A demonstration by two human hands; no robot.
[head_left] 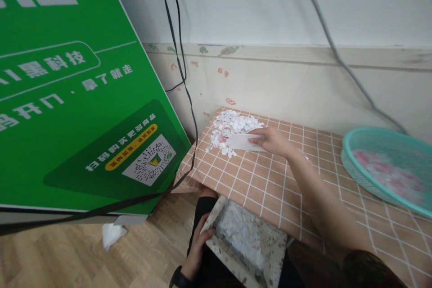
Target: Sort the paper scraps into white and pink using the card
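My right hand (270,140) grips a flat white card (241,141) over the table. The card's far edge touches a heap of small white and pinkish paper scraps (224,126) near the table's left end. Below the table edge, my left hand (200,240) holds the left rim of a speckled, open box (229,263). White scraps (241,229) lie inside that box, which rests at my lap. Some of the left fingers are hidden behind the box wall.
A turquoise basket (347,162) holding pink and white scraps stands on the checked tablecloth (270,184) at right. At left rises a large green printed panel (101,144). Black cables (193,112) hang beside it. A crumpled white piece (113,235) lies on the wooden floor.
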